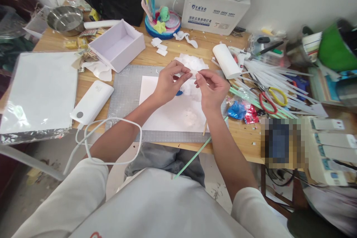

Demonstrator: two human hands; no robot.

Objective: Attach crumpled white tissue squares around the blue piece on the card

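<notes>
Between my two hands is a small white piece (pixel 193 74), whose material I cannot make out. My left hand (pixel 172 81) pinches its left side with thumb and forefinger. On the other side, my right hand (pixel 212 88) grips it with fingertips curled in. Both hands are above a white sheet (pixel 158 115) on a grey cutting mat (pixel 122 81). Below them a blue object (pixel 179 92) is partly hidden by my left hand. A pale fluffy-looking clump (pixel 189 118) rests on the sheet, and a white ruffled piece (pixel 192 60) lies behind my hands.
A lilac box (pixel 117 46) and white power bank (pixel 92 102) with a looped cable are at left. On the right are a white roll (pixel 227 61), scissors (pixel 269 100), pale strips (pixel 267 72) and blue and red packets (pixel 242 111). A green stick (pixel 193 158) crosses the table's front edge.
</notes>
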